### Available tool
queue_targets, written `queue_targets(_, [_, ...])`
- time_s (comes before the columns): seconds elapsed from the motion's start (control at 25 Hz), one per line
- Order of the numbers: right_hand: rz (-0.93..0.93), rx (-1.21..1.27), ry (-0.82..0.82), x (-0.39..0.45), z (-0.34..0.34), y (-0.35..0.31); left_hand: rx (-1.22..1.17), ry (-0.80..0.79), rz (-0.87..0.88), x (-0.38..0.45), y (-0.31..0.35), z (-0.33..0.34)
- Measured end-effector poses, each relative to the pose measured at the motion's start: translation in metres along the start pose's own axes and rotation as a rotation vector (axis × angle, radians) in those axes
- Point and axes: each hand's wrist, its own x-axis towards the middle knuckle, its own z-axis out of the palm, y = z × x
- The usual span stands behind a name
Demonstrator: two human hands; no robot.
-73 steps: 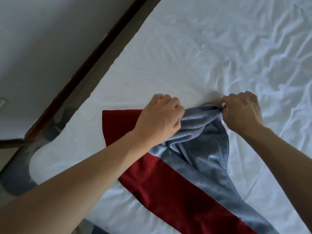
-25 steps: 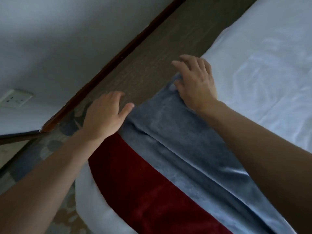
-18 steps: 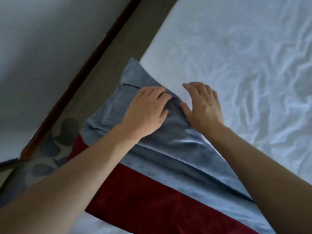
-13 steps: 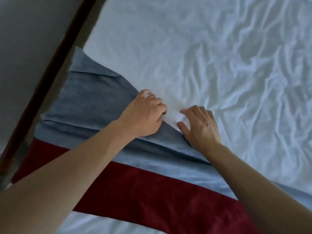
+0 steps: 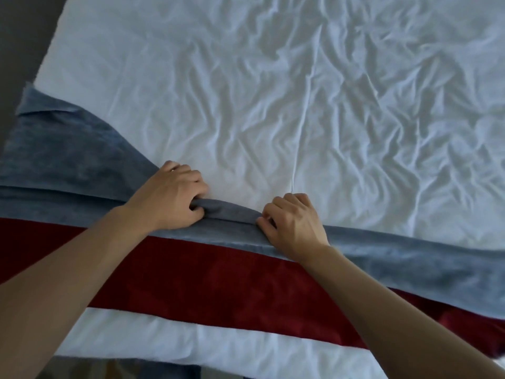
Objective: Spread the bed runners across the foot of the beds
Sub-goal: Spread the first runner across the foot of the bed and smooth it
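A bed runner [image 5: 207, 272] with a dark red band and a grey-blue band lies across the near part of the bed [image 5: 273, 86], whose white sheet is wrinkled. Its grey-blue band [image 5: 62, 157] is spread wide at the left and folded narrow from the middle to the right. My left hand [image 5: 172, 194] grips the folded far edge of the grey-blue band near the middle. My right hand [image 5: 293, 225] pinches the same edge a short way to the right. Between them the fabric bunches into a small ridge [image 5: 229, 210].
Dark floor [image 5: 24, 31] shows past the bed's left edge at the top left. A strip of white sheet [image 5: 191, 340] lies between the red band and the bed's near edge.
The grey-blue end was laid out to the bed's left edge. Both hands then slid right along the far edge and now grip it near the middle. The view swung right.
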Motion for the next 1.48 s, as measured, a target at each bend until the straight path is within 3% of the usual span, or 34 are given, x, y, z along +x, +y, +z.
queue_targets(0.16, [0.055,0.038,-0.029,-0.018,-0.001,-0.025,0.047,-0.015,-0.057,-0.018,0.011,0.0])
queue_targets(0.44, [0.189,-0.025,-0.246,-0.059,0.011,-0.061,0.269,-0.136,0.048,-0.026,0.035,0.02])
queue_targets(0.64, [0.249,-0.079,-0.194,-0.042,0.012,-0.048,0.222,-0.133,0.04,-0.013,0.031,0.016])
queue_targets(0.76, [0.299,-0.134,-0.233,-0.054,0.023,-0.061,0.214,-0.145,0.142,-0.017,0.024,0.014])
queue_targets(0.88, [0.326,-0.128,-0.169,-0.07,0.034,-0.075,0.256,-0.081,0.243,-0.026,0.022,0.014])
queue_targets(1.2, [0.192,0.024,-0.222,-0.049,0.02,-0.055,0.05,-0.141,0.219,-0.003,0.056,0.026])
queue_targets(1.48, [0.387,0.35,-0.115,-0.014,0.007,-0.048,0.068,0.044,0.209,0.023,0.049,-0.006])
